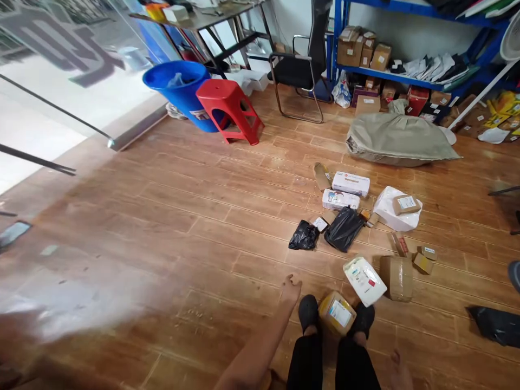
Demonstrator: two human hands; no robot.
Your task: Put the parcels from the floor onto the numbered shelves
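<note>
My left hand reaches out over the floor beside my left shoe, its fingers apart and loosely curled, with nothing in them. Low at the bottom edge hangs my right hand, partly cut off by the frame; its fingers look loosely apart and hold nothing I can see. Between my shoes sits a taped cardboard box with a white label. A white parcel lies in front of my right shoe, touching a larger brown carton. Farther forward are two black plastic parcels and two white printed boxes.
Small boxes and a white bag lie to the right. A big beige sack rests before the blue shelf. A red stool, blue bin and black chair stand at the back.
</note>
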